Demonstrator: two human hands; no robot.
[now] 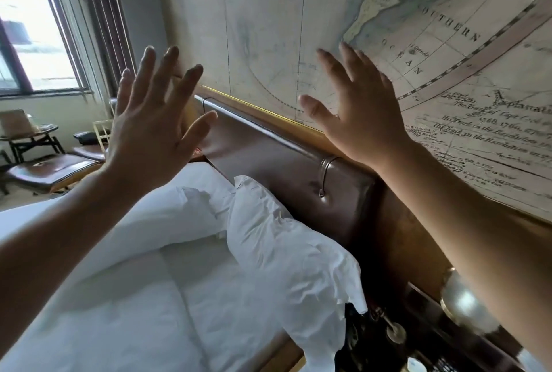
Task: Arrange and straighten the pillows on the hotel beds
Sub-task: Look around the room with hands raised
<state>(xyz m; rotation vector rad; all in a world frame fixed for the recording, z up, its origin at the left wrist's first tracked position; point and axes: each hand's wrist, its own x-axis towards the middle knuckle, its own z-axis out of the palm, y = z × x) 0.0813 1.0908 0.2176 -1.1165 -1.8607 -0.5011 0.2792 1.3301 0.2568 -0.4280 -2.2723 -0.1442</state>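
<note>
Two white pillows lean against the brown leather headboard (268, 156). The near pillow (286, 255) is wrinkled and stands on edge by the bed's right side. The far pillow (179, 216) lies behind it toward the window. My left hand (152, 123) is raised above the far pillow, fingers spread and straight, holding nothing. My right hand (361, 111) is lifted in front of the wall map, fingers also spread, empty. Both hands hover well above the pillows and touch neither. The white bed sheet (125, 318) fills the lower left.
A large old map (448, 42) covers the wall above the headboard. A dark nightstand (424, 338) with a metal lamp base stands at lower right. A leather lounge chair with footstool (47, 168) and a small round table stand by the window (30, 28) at left.
</note>
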